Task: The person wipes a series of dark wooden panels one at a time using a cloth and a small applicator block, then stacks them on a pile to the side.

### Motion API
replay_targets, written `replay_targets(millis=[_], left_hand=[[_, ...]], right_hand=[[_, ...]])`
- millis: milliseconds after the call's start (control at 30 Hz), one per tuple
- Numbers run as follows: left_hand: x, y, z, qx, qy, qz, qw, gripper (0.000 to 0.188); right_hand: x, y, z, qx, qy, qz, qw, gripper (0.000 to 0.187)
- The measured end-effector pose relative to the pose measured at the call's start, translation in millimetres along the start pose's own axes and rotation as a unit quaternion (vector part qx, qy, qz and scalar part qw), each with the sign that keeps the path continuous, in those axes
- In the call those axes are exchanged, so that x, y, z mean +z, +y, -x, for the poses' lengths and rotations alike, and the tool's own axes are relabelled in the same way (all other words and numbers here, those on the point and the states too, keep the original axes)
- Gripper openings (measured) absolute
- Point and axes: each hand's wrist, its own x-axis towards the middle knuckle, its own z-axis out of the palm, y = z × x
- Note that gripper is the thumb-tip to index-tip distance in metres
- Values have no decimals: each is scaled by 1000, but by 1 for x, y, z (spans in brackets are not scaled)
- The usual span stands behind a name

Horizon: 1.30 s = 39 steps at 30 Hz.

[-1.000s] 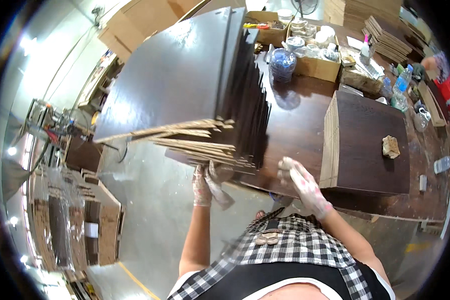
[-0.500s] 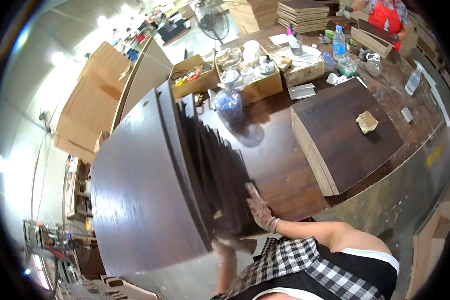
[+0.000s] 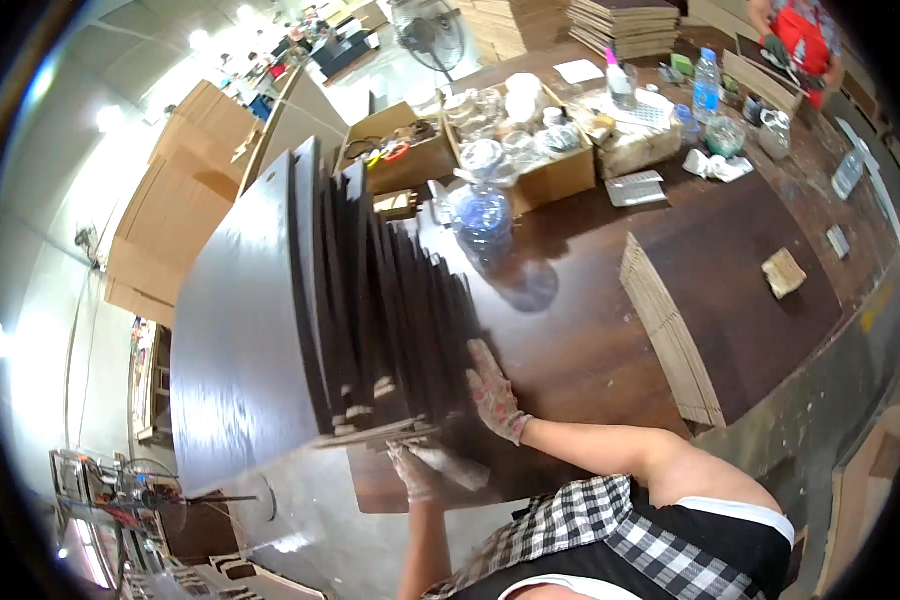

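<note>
Several dark brown boards stand on edge as a leaning row on the left of the table, their pale near edges uneven. My right hand, in a stained glove, lies with fingers stretched against the right side of the row, close to the tabletop. At the row's near edges is my gloved left hand. Its thumb points up at the board edges and its fingers reach to the right, smeared by motion. Neither hand is wrapped round a board.
A flat board stack bears a tan block. A bag-topped plastic jug stands behind the row, near a carton of containers and a carton of tools. A person in a red apron works at far right.
The board row has shifted left and spread, with its near edges now showing above the table's front part. My left hand has moved left and away from me; my right has moved slightly left.
</note>
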Motion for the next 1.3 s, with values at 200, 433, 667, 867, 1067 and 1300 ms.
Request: replay_targets(millis=[200,433,667,867,1067,1300], left_hand=[[16,5,-104,-51,38,176,982,56],[88,23,-177,-18,83,134,987,44],[101,12,-247,-28,92,149,984,50],[146,66,-197,-46,53,73,995,65],[98,57,-23,190,121,-221,949,47],[56,35,-5,322,-65,-314,891,48]], right_hand=[[45,-11,-67,6,-6,-25,1000,53],[67,19,-149,1,49,-63,997,57],[84,13,-195,32,57,-40,997,53],[79,30,-226,34,74,-39,996,55],[52,25,-175,31,-36,-80,996,67],[10,32,-5,-73,-118,-28,990,47]])
